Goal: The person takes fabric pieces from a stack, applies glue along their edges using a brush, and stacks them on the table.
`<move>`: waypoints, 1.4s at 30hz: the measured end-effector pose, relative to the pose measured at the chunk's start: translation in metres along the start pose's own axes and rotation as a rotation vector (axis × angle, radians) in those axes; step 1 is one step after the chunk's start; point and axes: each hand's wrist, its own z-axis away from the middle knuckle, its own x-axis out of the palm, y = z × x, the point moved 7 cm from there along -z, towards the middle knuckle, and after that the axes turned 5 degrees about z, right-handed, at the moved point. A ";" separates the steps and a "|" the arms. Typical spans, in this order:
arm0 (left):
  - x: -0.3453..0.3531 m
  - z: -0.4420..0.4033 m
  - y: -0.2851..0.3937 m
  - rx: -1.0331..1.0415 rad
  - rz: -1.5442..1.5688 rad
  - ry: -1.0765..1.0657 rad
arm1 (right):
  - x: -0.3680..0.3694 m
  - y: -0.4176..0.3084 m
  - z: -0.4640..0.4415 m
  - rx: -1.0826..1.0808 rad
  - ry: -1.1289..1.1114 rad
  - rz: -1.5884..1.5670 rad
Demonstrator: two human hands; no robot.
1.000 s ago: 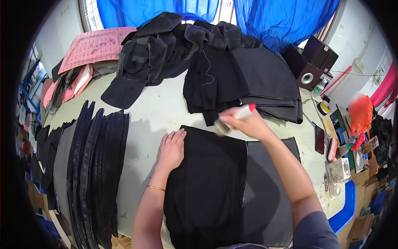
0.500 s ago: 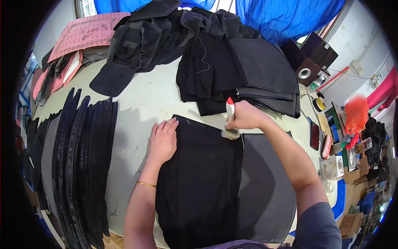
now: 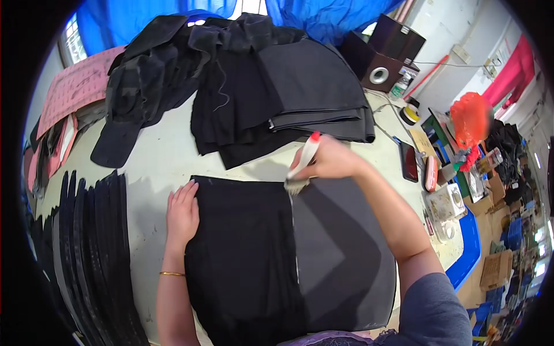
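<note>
The right hand (image 3: 333, 157) holds a brush (image 3: 308, 154), bristles (image 3: 297, 186) at the one o'clock corner of the black cloth (image 3: 242, 248); the left hand (image 3: 183, 212) rests at the eleven o'clock corner. A phone (image 3: 408, 162) lies at three o'clock.

Tilted white brush (image 3: 308, 153), red-ended, at corner of black cloth (image 3: 242, 248)

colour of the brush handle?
White handle with a red tip; best seen in the head view.

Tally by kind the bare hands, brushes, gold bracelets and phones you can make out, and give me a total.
Bare hands: 2, the left hand and the right hand
Brush: 1
Gold bracelet: 1
Phone: 1
Total: 5
</note>
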 end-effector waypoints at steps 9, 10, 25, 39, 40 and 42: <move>0.001 -0.002 0.003 -0.055 0.001 -0.049 | -0.034 0.146 0.052 0.144 0.040 0.164; 0.002 -0.001 0.001 -0.058 -0.003 -0.050 | -0.045 0.163 0.059 0.184 0.054 0.221; 0.003 -0.004 0.000 -0.059 -0.014 -0.050 | -0.075 0.194 0.081 0.243 0.249 0.118; -0.061 0.130 -0.009 -0.563 0.151 -0.034 | 0.022 0.172 0.278 0.742 0.291 -0.051; -0.058 0.152 -0.009 -0.659 0.181 -0.195 | 0.042 0.168 0.296 0.713 0.201 0.058; -0.053 0.157 -0.013 -0.611 0.253 -0.162 | 0.067 0.166 0.304 0.659 0.247 -0.127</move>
